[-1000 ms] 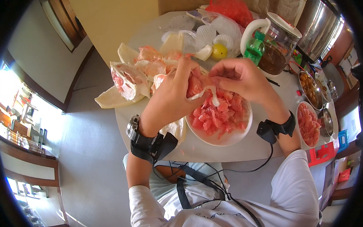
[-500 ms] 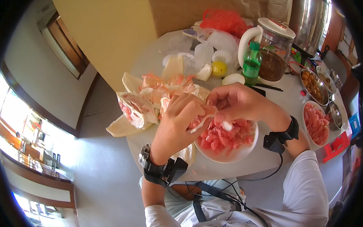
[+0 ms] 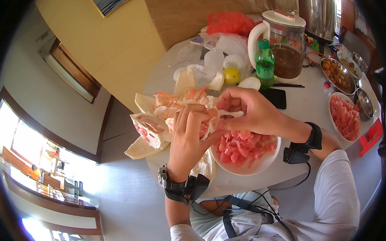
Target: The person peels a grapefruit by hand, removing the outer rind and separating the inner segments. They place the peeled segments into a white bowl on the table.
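Observation:
My left hand (image 3: 186,133) is closed round a pink pomelo segment (image 3: 205,127) with white skin on it. Close beside it, my right hand (image 3: 256,112) pinches a strip of white membrane (image 3: 232,114) at the segment's side. Below both hands is a white bowl (image 3: 250,172) filled with loose pink pomelo flesh (image 3: 245,148). To the left of my hands sits a larger unpeeled-flesh chunk of pomelo (image 3: 148,131), next to a heap of torn membranes (image 3: 175,100) and thick pale rind (image 3: 143,148). The fingertips of my left hand are partly hidden.
Behind my hands stand a green bottle (image 3: 265,69), a glass kettle (image 3: 286,49) with brown liquid, a yellow fruit (image 3: 231,76) and foam nets (image 3: 214,59). A dark phone (image 3: 274,98) lies by the bottle. At the right are a second bowl of flesh (image 3: 345,117) and metal dishes (image 3: 337,75).
The view has shifted a little. My right hand's fingers have opened out from the left hand, and a white membrane strip now shows between them. The left hand still holds the segment.

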Available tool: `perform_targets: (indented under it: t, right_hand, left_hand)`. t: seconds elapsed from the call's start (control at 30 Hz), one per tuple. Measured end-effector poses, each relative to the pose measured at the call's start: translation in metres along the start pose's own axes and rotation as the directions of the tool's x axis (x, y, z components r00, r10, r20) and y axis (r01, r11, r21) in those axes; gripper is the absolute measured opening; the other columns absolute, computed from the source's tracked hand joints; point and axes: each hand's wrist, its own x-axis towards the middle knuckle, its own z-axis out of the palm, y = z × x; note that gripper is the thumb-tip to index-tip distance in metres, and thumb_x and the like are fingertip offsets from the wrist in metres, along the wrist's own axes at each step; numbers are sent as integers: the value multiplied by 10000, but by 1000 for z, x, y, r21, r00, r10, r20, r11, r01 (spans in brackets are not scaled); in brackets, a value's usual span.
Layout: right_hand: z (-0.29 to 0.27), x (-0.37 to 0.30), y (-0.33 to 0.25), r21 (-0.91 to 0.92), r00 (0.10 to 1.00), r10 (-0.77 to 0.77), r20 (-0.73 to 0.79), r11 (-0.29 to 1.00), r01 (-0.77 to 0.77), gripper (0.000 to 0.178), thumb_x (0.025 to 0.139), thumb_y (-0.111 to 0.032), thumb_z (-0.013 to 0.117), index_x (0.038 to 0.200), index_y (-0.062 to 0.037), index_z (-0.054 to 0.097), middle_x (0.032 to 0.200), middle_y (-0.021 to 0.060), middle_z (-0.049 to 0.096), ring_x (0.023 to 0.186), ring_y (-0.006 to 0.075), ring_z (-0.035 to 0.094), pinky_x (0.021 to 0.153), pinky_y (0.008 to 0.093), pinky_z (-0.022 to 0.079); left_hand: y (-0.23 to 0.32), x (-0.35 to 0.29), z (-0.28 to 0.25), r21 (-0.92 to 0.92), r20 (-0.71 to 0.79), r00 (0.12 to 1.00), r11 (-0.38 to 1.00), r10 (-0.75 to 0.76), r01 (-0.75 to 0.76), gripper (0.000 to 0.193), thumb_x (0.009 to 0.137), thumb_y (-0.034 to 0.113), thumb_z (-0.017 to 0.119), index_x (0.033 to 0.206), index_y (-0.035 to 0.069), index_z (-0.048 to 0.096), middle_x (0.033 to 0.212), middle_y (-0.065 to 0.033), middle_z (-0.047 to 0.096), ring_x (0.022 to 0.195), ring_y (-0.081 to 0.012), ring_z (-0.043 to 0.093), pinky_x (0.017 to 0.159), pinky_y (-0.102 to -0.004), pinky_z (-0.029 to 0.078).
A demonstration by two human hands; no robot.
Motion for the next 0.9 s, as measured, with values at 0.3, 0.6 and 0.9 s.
perform_targets:
  t: [0.3, 0.6, 0.9]
  right_hand:
    - [10, -2, 2, 154, 980, 100, -169, 985, -74, 233, 795, -17, 670, 992, 33, 557, 923, 56, 606, 842, 72, 580, 731, 198, 495]
    - [1, 4, 6, 20, 972, 164, -166, 986, -163, 216, 755, -16, 624, 956, 62, 613, 904, 57, 628, 798, 86, 602, 709, 217, 499]
    - [0, 5, 12, -97, 996, 76, -55, 992, -81, 169, 790, -21, 612, 938, 60, 616, 893, 71, 643, 795, 98, 615, 710, 225, 502]
  left_hand:
    - [4, 3, 4, 1, 29, 998, 999, 52, -52, 540, 637, 227, 808, 1051, 53, 507, 1032, -101, 544, 934, -308, 556, 770, -400, 457]
    - [0, 4, 11, -305, 40, 992, 944, -120, 126, 334, 798, 132, 706, 1030, 15, 496, 951, -102, 558, 799, -221, 592, 655, -292, 490]
    - [0, 3, 8, -665, 208, 883, 601, -420, 443, 149, 892, 30, 574, 1010, -5, 491, 855, -34, 578, 747, -79, 579, 647, -206, 461]
